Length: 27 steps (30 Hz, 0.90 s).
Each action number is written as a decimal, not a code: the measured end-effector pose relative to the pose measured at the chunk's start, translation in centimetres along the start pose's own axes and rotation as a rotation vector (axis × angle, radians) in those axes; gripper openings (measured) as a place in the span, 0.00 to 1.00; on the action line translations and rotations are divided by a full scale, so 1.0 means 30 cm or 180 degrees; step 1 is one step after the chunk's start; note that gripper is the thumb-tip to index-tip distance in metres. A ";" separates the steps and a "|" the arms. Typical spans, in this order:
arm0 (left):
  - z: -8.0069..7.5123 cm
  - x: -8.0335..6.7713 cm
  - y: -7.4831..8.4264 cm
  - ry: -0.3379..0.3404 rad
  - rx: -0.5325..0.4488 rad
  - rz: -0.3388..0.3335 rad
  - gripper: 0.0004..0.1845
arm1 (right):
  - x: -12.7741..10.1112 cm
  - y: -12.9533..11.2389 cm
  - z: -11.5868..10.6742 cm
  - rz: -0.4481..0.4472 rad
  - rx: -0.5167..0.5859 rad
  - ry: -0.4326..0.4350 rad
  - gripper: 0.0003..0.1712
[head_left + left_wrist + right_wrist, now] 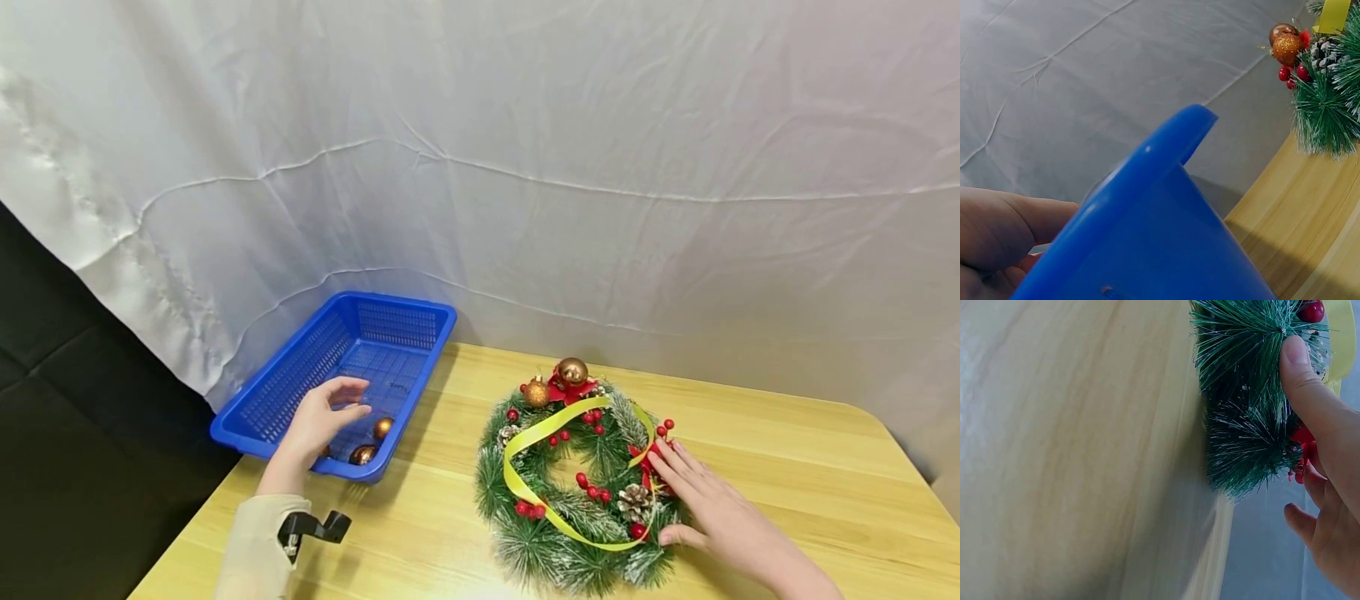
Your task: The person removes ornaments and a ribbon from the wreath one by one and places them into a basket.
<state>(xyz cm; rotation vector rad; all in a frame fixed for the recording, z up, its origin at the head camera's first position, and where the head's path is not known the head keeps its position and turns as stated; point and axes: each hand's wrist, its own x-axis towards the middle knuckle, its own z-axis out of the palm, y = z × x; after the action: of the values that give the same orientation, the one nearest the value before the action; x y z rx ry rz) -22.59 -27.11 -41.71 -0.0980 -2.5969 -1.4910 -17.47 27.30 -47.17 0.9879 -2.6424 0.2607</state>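
Observation:
Above the near part of a blue plastic basket [442, 321], my left hand [318, 421] hovers with its thumb and fingers apart, and nothing shows between them. Copper-coloured baubles [363, 454] lie in the basket's near corner. My right hand [712, 508] rests on the right side of a green Christmas wreath [525, 546], fingers nearly straight, touching it near a red flower [647, 467]. A loose yellow ribbon [517, 483] curves over the wreath. At the wreath's far edge sit a shiny brown bauble [572, 372] and a glittery gold bauble [537, 392].
Both basket and wreath stand on a light wooden table [787, 450]. A grey-white cloth [600, 233] hangs behind it, and black fabric [67, 400] is at the left. A black bracket [315, 527] is strapped to my left wrist.

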 end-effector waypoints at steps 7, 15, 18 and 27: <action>0.000 -0.010 0.013 -0.0023 0.0040 -0.0077 0.21 | 0.000 -0.002 0.000 0.0029 0.0041 0.0009 0.56; 0.013 -0.009 0.026 0.0322 -0.0223 0.0355 0.21 | -0.003 0.000 0.001 -0.0002 0.0043 0.0034 0.56; 0.024 -0.013 0.050 0.0450 -0.0382 0.0597 0.20 | -0.004 0.001 0.001 -0.0010 0.0048 0.0041 0.56; 0.118 -0.049 0.255 0.0471 -0.0771 0.0966 0.18 | -0.001 0.001 -0.001 -0.0010 0.0071 0.0023 0.55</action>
<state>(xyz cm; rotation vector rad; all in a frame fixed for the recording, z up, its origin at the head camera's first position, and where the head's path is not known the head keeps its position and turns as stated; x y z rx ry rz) -20.49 -20.16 -37.19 -0.3749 -2.1628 -1.6193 -17.46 27.36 -47.14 0.9964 -2.6366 0.2929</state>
